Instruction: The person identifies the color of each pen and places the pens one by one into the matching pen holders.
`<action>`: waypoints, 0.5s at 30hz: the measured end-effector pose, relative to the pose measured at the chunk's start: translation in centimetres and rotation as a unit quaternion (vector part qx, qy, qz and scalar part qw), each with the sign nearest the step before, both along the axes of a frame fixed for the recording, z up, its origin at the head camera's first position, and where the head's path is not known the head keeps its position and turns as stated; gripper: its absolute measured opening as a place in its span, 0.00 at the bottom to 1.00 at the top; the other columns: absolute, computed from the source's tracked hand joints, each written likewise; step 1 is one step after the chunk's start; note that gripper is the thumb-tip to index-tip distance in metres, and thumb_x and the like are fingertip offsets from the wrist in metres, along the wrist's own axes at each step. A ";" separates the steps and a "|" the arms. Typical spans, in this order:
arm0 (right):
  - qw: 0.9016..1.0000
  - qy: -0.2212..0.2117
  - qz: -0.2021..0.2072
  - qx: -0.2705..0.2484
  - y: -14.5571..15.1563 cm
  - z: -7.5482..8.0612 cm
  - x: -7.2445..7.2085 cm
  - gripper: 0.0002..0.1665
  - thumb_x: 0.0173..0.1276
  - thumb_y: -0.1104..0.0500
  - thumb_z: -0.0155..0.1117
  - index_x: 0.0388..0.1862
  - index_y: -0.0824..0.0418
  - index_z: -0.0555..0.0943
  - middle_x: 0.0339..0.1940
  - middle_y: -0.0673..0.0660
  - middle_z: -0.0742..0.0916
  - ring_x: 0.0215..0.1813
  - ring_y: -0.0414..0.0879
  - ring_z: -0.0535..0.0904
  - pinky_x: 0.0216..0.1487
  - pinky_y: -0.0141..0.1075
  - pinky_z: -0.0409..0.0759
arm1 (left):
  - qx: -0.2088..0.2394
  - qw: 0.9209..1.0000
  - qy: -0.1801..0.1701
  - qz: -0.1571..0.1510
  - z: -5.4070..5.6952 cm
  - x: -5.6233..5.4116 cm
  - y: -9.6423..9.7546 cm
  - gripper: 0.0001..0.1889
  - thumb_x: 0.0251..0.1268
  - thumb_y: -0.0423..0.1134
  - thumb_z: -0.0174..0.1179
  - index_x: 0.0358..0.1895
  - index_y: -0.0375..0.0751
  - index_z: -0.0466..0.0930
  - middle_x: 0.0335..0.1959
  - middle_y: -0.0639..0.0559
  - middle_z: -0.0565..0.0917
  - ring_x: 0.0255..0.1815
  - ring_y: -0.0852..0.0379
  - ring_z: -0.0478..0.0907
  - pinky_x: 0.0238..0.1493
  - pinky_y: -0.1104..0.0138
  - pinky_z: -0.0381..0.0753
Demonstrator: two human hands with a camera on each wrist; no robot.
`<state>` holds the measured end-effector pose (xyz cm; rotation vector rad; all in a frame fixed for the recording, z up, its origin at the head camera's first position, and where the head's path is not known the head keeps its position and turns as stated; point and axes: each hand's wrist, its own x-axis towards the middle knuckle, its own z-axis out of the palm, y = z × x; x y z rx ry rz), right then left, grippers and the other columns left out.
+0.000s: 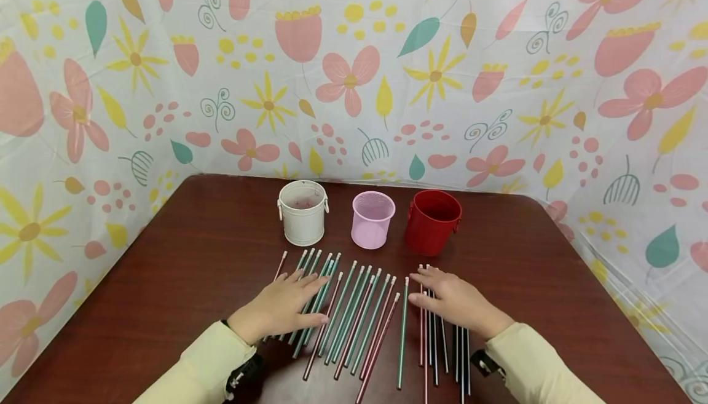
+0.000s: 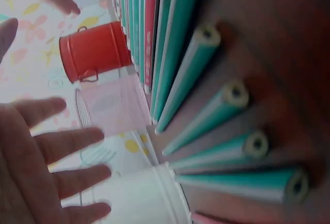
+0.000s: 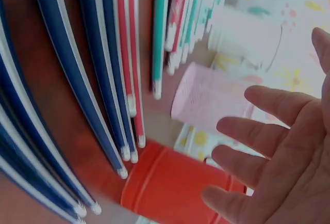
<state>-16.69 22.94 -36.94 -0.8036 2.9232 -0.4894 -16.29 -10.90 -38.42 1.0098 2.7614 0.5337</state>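
Many pencils with white eraser ends lie in a rough row, erasers away from me: green pencils (image 1: 403, 330) and red pencils (image 1: 378, 348) at left and middle, blue pencils (image 3: 76, 74) at right. My left hand (image 1: 279, 305) hovers over the left pencils; its fingers (image 2: 72, 144) are spread and nearly straight, with nothing in them. Over the right group my right hand (image 1: 456, 299) is held likewise, palm down, its fingers (image 3: 252, 133) apart and holding nothing. Both hands appear raised above the pencils in the wrist views. Some pencils are partly hidden beneath them.
Behind the pencils stand a white bucket (image 1: 304, 225), a pink mesh cup (image 1: 370, 232) and a red bucket (image 1: 428, 232), side by side. They rest on a dark brown table (image 1: 216, 238). A flowered cloth (image 1: 343, 23) hangs beyond its far edge and along the sides.
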 end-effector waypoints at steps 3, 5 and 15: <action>0.998 -0.045 -0.016 -0.036 0.7 0.9 -0.8 0.34 0.71 0.43 0.55 0.62 0.70 0.74 0.62 0.71 0.76 0.65 0.64 0.70 0.61 0.57 0.69 | 0.019 0.999 -0.011 -0.027 0.3 -0.7 -0.9 0.32 0.69 0.54 0.54 0.68 0.36 0.67 0.63 0.39 0.74 0.64 0.38 0.69 0.62 0.44 0.65; 0.995 -0.070 -0.027 -0.060 1.2 1.5 -1.4 0.34 0.72 0.45 0.54 0.62 0.72 0.73 0.60 0.71 0.77 0.62 0.63 0.73 0.59 0.56 0.71 | 0.034 0.999 -0.018 -0.030 0.6 -1.1 -1.6 0.30 0.70 0.53 0.54 0.66 0.34 0.68 0.61 0.40 0.76 0.62 0.42 0.72 0.61 0.48 0.69; 0.956 -0.219 -0.124 -0.153 3.9 3.3 -5.0 0.41 0.77 0.40 0.42 0.65 0.77 0.67 0.63 0.73 0.73 0.66 0.67 0.67 0.63 0.60 0.64 | 0.038 0.997 -0.014 0.069 0.9 -1.5 -3.9 0.26 0.69 0.51 0.56 0.62 0.35 0.73 0.57 0.42 0.79 0.57 0.44 0.76 0.55 0.49 0.74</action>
